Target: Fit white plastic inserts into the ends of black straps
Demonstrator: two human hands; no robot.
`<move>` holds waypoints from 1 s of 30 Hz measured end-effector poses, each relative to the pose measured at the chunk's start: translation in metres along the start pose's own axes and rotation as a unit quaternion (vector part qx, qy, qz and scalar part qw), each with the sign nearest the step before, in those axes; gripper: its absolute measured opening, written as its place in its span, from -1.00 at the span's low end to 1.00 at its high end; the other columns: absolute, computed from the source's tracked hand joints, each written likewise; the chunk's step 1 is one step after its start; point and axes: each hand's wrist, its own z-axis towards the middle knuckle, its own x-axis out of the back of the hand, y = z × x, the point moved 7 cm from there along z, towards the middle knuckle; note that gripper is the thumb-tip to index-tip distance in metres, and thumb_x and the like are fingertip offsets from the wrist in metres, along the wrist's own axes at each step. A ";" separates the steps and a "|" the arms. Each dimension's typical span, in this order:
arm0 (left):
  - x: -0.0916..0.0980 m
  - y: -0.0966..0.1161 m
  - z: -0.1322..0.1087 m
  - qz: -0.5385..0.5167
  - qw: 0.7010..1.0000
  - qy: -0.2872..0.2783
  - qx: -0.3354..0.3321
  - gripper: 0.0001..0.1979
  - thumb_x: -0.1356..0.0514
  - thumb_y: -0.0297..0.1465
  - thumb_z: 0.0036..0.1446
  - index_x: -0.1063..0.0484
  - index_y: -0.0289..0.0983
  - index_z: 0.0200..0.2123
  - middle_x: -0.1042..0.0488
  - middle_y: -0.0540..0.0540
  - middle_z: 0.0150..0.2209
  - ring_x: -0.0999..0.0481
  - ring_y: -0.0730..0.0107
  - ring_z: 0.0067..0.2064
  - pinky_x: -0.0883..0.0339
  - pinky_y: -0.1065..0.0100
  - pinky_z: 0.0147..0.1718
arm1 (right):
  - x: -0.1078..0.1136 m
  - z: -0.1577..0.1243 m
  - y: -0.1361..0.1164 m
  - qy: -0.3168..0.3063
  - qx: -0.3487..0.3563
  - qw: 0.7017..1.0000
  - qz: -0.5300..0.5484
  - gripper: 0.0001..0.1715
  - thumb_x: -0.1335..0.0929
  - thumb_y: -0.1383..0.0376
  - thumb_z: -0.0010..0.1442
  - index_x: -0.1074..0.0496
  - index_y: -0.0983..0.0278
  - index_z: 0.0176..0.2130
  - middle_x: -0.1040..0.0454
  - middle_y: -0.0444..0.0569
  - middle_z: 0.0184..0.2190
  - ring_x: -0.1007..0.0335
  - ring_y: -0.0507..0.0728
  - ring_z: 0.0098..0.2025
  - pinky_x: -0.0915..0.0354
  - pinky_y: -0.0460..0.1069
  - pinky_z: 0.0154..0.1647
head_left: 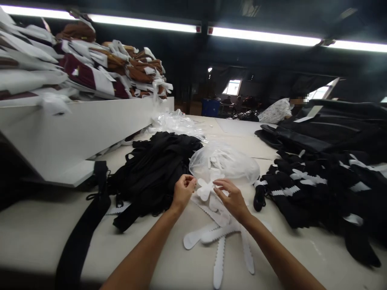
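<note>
My left hand (183, 194) is closed in a pinch at the left of a white piece with rounded lobes (205, 190). Whether its fingertips hold the edge of that piece is too small to tell. On the other side, my right hand (232, 198) has its fingers stretched out and its thumb apart, with the fingertips at the lobed piece. Beneath and in front of the hands lie several white strips (219, 233) with toothed edges and rounded ends, overlapping on the pale table (169, 257). Just behind stands a clear plastic bag (238, 163) with more white pieces inside.
Black straps (160, 165) are heaped at left, one long strap (84, 237) reaching the front edge. Black straps with white strips around them (302, 189) lie at right, before black bags (332, 125). A white shelf (105, 125) carries wrapped goods. A person (276, 110) bends farther back.
</note>
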 end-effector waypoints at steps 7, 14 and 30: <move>0.063 0.045 0.010 0.283 0.937 0.147 -0.146 -0.66 -0.18 -0.59 0.10 -0.41 -0.23 -0.05 -0.31 -0.28 0.12 -0.16 -0.09 0.25 0.02 -0.06 0.22 | -0.016 -0.001 0.026 0.021 -0.063 0.996 0.054 -0.61 -0.34 0.05 0.23 -0.56 0.25 -0.13 -0.55 0.10 -0.10 -0.51 0.22 -0.10 -0.45 0.09 -0.07; 0.098 0.038 0.021 0.362 0.914 0.151 -0.103 -0.85 -0.09 -0.59 0.13 -0.40 -0.26 -0.35 -0.46 -0.27 -0.17 -0.39 -0.07 0.03 -0.15 -0.01 0.05 | 0.018 -0.010 0.049 0.065 -0.101 0.993 0.004 -0.58 -0.33 0.01 0.18 -0.58 0.27 -0.23 -0.58 0.11 -0.19 -0.50 0.25 -0.17 -0.44 0.09 -0.18; 0.123 0.219 -0.164 0.138 0.955 0.077 -0.253 -0.89 -0.19 -0.28 0.22 -0.44 -0.17 -0.31 -0.46 0.03 -0.51 -0.43 0.39 -0.51 -0.33 0.40 -0.52 | 0.005 -0.016 -0.023 0.090 -0.019 0.994 0.056 -0.54 -0.36 0.14 0.18 -0.46 0.26 0.04 -0.43 0.11 0.01 -0.46 0.16 -0.16 -0.45 0.06 -0.18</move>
